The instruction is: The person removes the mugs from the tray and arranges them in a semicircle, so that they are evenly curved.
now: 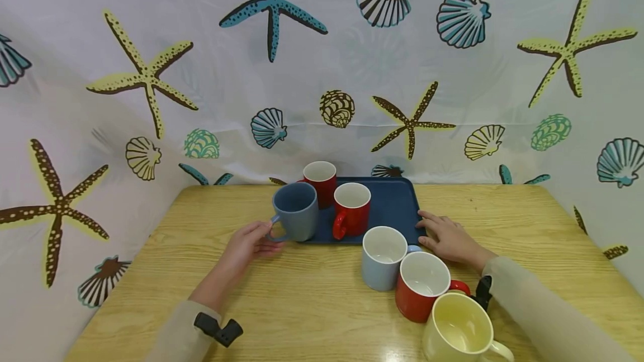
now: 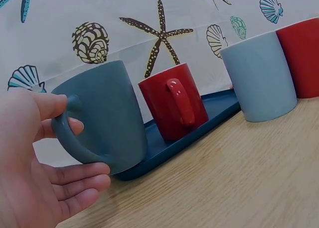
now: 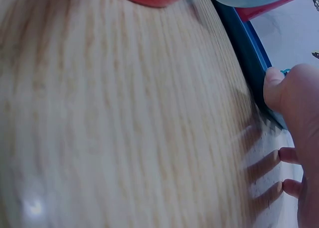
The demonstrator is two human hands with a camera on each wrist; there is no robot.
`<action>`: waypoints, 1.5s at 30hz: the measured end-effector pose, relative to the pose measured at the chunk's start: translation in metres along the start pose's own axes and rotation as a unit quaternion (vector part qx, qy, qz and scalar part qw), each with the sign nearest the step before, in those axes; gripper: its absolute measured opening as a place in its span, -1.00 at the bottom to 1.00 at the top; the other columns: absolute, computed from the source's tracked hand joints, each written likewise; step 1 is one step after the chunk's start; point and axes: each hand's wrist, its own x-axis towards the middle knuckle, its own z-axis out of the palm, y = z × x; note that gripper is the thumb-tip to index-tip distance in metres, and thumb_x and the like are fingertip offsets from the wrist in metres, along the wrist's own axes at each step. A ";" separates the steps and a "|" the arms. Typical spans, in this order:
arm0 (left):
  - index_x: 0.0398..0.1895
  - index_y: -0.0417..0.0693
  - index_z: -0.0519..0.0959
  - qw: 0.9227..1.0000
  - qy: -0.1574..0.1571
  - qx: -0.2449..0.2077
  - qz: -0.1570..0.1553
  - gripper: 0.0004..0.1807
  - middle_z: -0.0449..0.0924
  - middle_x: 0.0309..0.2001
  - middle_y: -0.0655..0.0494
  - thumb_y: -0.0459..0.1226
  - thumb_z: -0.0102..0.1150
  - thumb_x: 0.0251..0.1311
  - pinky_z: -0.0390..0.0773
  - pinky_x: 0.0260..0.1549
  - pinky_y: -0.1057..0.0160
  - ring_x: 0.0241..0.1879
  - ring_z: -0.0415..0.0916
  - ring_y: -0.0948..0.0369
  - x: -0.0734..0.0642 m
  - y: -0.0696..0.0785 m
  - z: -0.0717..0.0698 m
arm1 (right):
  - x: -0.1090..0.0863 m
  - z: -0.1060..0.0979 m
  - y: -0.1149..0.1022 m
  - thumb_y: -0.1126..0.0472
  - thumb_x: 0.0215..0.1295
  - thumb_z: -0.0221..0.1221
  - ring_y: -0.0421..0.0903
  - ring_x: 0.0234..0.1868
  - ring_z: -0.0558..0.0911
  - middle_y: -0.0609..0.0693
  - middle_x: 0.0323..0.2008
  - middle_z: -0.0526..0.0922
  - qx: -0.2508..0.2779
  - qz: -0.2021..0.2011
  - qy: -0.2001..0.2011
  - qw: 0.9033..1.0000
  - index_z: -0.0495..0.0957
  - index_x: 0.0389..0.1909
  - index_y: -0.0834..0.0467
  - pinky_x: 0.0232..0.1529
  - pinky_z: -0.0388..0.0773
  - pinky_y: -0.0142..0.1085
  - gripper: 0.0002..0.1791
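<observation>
My left hand (image 1: 250,246) pinches the handle of a blue mug (image 1: 301,222) between thumb and index finger, its other fingers extended below the handle. The mug stands upright at the left front of a dark blue tray (image 1: 392,203), overlapping its edge. Two red mugs with white insides are on the tray: one at the back (image 1: 327,190) and one nearer the front (image 1: 354,218), its handle toward me. At the tray's right edge rests my right hand (image 1: 450,240). In the right wrist view its thumb (image 3: 274,86) touches the rim and its other fingertips reach down beside the tray.
In front of the tray, a light blue mug (image 1: 380,267), a red mug (image 1: 415,298) and a pale yellow mug (image 1: 437,339) stand in a diagonal row, left of my right forearm. The wooden table (image 1: 302,306) ends at a patterned cloth (image 1: 322,43) behind it.
</observation>
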 end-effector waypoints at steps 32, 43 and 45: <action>-0.32 -0.15 0.45 0.989 -0.139 -0.050 -0.016 -0.74 0.50 -0.16 -0.14 -0.15 -0.10 0.39 0.45 0.01 -0.03 -0.06 0.53 -0.08 -0.050 -0.010 -0.005 | 0.002 0.000 0.004 -0.01 0.29 0.10 0.25 0.27 0.21 0.16 0.37 0.15 0.016 -0.004 -0.008 1.000 0.47 0.13 0.11 0.15 0.08 0.31 -0.55; -0.33 -0.12 0.42 0.984 -0.175 -0.019 -0.023 -0.75 0.49 -0.20 -0.07 -0.13 -0.10 0.39 0.45 0.02 0.03 -0.02 0.50 -0.11 -0.040 -0.009 0.011 | 0.002 0.002 0.005 0.00 0.29 0.11 0.25 0.27 0.20 0.16 0.37 0.14 0.021 -0.001 -0.005 1.000 0.48 0.12 0.11 0.15 0.07 0.31 -0.56; -0.33 -0.13 0.42 0.983 -0.180 -0.014 -0.027 -0.73 0.50 -0.20 -0.08 -0.11 -0.10 0.39 0.46 0.01 0.04 -0.01 0.49 -0.11 -0.038 -0.009 0.014 | 0.001 0.002 0.005 0.00 0.29 0.11 0.25 0.26 0.21 0.17 0.37 0.15 0.021 -0.003 -0.002 1.000 0.48 0.12 0.12 0.15 0.07 0.31 -0.56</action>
